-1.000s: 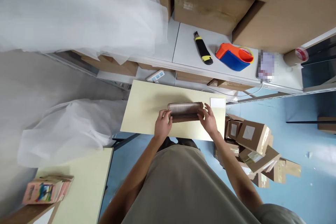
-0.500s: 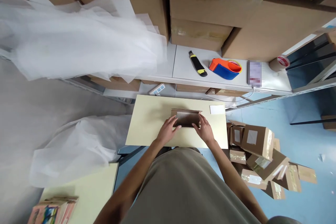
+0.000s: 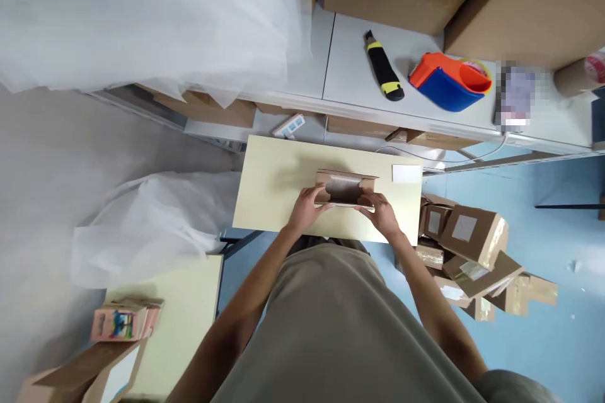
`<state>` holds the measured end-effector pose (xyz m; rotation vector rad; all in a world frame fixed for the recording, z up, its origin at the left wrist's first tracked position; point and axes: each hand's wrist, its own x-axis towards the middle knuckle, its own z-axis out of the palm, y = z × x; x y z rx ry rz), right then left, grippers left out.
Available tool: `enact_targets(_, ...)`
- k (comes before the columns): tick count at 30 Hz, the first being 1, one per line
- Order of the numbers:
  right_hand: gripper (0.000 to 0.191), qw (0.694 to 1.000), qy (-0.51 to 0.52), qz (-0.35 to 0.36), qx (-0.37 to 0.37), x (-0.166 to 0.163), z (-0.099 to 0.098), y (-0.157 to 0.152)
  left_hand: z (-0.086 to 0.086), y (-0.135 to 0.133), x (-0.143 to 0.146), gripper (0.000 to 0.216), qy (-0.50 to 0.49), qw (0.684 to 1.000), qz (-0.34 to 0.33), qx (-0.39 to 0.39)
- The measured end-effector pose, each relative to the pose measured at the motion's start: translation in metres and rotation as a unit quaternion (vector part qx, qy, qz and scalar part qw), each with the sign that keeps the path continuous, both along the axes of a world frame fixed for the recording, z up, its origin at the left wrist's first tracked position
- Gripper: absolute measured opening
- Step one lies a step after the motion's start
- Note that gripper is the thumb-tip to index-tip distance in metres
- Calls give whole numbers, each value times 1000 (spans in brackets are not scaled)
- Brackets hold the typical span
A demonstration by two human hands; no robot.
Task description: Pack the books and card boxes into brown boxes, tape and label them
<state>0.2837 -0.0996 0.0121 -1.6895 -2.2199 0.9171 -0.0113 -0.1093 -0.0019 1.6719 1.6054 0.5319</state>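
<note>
Box (image 3: 345,184) on table (image 3: 269,195), near its front edge — open side toward the viewer. Left hand (image 3: 306,206) and right hand (image 3: 384,214) pinch its two ends, fingers curled. Step judged: folding up the box; a further fold calls for both ends held square.

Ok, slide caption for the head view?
Left hand and right hand grip an open cardboard box on pale table.

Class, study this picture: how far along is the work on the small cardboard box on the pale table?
Done: a pile of taped boxes lies on the floor beside the table. In hand: the left hand and right hand grip the cardboard box, folded up but open on top. Left: probably closing and taping it; the tape dispenser and knife lie untouched on the shelf.
</note>
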Motion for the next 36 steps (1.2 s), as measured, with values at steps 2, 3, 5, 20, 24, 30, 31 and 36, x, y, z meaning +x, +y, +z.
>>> enact_targets(2,28,1000,3,-9,-2,-1,-1,-4,-2,-8,0,53,-19,999,31,-11)
enact_targets(3,26,1000,5,-11,-2,-1,0,-6,-3,-11,0,51,-28,999,41,-16)
enact_targets(5,26,1000,7,-15,-4,-1,3,-9,-3,-17,-2,46,-43,997,50,-29)
enact_targets(20,36,991,-41,-128,-26,0,-5,20,-8,15,22,45,51,987,149,-9)
enact_targets(24,72,984,-11,-173,-42,-3,-5,24,-5,29,20,88,72,991,109,29)
enact_targets(30,67,992,-14,-123,-36,-2,4,13,0,48,5,93,67,996,1,51)
enact_targets(31,64,992,-22,-117,-32,-1,4,10,-1,49,1,86,57,997,-9,49)
enact_targets(36,39,995,-31,-94,0,-1,-10,-8,-12,42,-10,37,36,999,-12,39)
